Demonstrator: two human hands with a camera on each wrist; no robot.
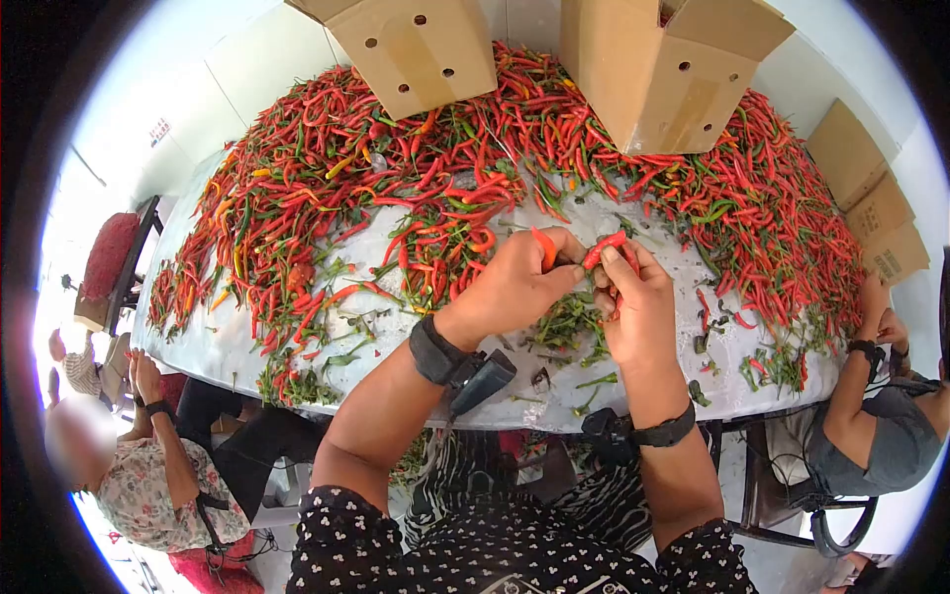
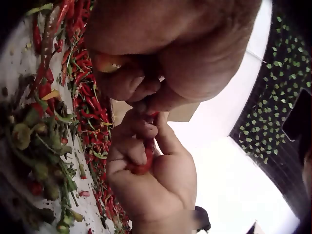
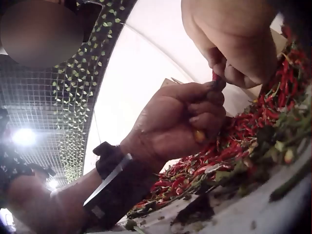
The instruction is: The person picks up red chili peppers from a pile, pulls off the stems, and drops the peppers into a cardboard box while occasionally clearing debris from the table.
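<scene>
- Our right hand (image 1: 638, 307) grips a red chili (image 1: 604, 249), with the thumb laid along it and the fingers curled round its lower part.
- Our left hand (image 1: 515, 287) is closed too. Its thumb and forefinger pinch the near end of that red chili, and an orange chili (image 1: 544, 247) sits tucked in its curled fingers.
- The red chili lies in the gap between our two hands, above the table (image 1: 228, 346) and not touching it.
- Its long axis runs on a slant, from the left fingertips up and away to the right, over the right forefinger.
- Both hands touch it. The left has only its tip, and the right holds most of its length.
- We cannot tell which end carries the stem.
- Loose green stems (image 1: 574, 327) lie on the table directly below our hands.
- The heap of chilies (image 1: 396, 168) spreads beyond them, up to the cardboard boxes (image 1: 416, 49) at the far edge.
</scene>
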